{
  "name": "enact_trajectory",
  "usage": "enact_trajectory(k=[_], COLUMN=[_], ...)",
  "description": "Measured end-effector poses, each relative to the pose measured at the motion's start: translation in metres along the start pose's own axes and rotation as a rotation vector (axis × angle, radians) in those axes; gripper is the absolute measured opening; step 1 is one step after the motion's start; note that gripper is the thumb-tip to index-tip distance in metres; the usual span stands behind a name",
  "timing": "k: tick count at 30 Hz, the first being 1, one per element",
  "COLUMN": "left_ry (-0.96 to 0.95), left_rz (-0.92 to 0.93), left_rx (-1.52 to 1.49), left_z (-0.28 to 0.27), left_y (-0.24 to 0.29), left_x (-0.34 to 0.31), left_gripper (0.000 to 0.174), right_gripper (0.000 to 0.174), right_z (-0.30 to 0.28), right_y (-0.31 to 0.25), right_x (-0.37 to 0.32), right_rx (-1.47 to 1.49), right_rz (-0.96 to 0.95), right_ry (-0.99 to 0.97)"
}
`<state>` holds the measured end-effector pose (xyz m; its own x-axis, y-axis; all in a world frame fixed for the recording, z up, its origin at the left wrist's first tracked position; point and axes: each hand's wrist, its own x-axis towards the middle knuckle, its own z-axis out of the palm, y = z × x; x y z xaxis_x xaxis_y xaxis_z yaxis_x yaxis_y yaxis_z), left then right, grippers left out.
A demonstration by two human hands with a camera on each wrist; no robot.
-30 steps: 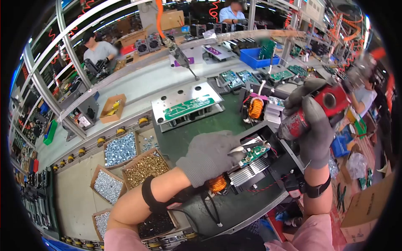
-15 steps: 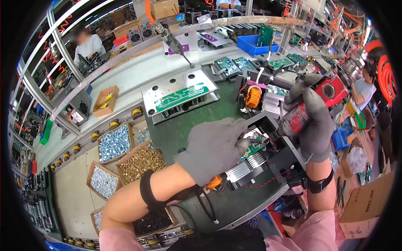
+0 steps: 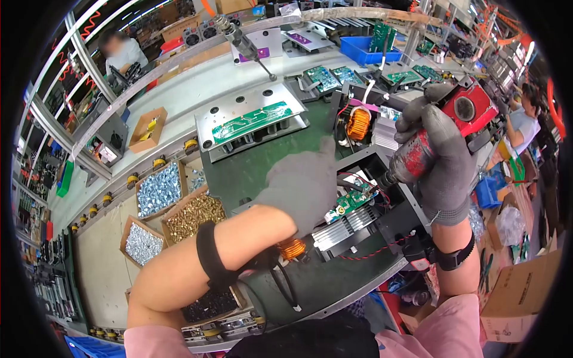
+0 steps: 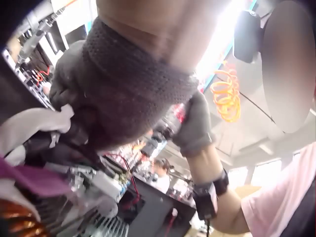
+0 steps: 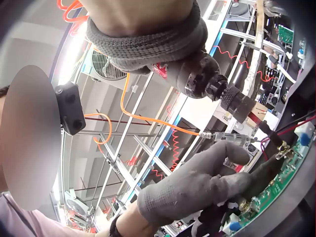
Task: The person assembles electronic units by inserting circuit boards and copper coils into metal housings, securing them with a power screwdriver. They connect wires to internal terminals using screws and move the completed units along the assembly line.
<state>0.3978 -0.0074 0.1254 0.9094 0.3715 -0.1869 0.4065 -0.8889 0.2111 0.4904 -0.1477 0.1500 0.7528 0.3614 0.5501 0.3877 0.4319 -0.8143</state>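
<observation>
A green-matted counter (image 3: pixel 250 173) carries an open black chassis (image 3: pixel 401 222), which sits at its near right part. Beyond the chassis to the left stands a metal jig plate (image 3: pixel 286 112) with a long green board (image 3: pixel 248 122) on it. Left of the chassis lie cardboard boxes of silver screws (image 3: pixel 156 190) and brass screws (image 3: pixel 194 216).

The right hand (image 3: pixel 444 161), gloved in grey, has its fingers wrapped fully round a red power screwdriver (image 3: pixel 418 158) over the chassis's right side. The tool is tilted, with its bit angled down and left into the chassis. The bit seems to end just above the corner of the board inside, though the tip is hard to make out.

The left hand (image 3: pixel 301 179), also gloved, reaches over the chassis's left wall. Its fingers are stretched fairly straight and hold nothing, their tips resting at a small green circuit board (image 3: pixel 349 201) inside the chassis. A ribbed heat sink (image 3: pixel 343 227) lies just on the near side of that board, and a copper coil (image 3: pixel 291 247) sits at the chassis's near left corner, under the left wrist.
</observation>
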Motion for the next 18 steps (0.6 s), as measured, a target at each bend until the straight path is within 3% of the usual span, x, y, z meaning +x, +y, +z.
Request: enact_trajectory(k=[1,3,7,14,16,18], left_ry=[-0.005,-0.036,-0.022,-0.05,-0.038,-0.168], left_rz=[-0.005,0.156,0.143,0.093,0.124,0.258], left_rx=[-0.003,0.041,0.125,0.166,0.191,0.189], left_z=[-0.002,-0.005,-0.007,-0.01,-0.01,-0.013], left_y=[-0.001,-0.004,0.002,0.007,0.005,-0.014], left_x=[0.005,0.012,0.02,0.022,0.021,0.034], left_gripper=[0.024,0.025,0.024,0.028,0.029,0.03], right_gripper=[0.023,0.033,0.032,0.03,0.031,0.037], right_z=[0.0,0.001,0.007,0.017,0.016,0.014], right_y=[-0.001,-0.002,0.0,-0.001,-0.002,-0.008], right_x=[0.002,0.006,0.007,0.005,0.006,0.011], right_rx=[0.001,-0.108,-0.148,-0.212,-0.158,-0.188], right_rz=[0.007,0.02,0.014,-0.027,0.023,0.106], right_ry=[-0.003,-0.133,-0.267,-0.289,-0.299,-0.366])
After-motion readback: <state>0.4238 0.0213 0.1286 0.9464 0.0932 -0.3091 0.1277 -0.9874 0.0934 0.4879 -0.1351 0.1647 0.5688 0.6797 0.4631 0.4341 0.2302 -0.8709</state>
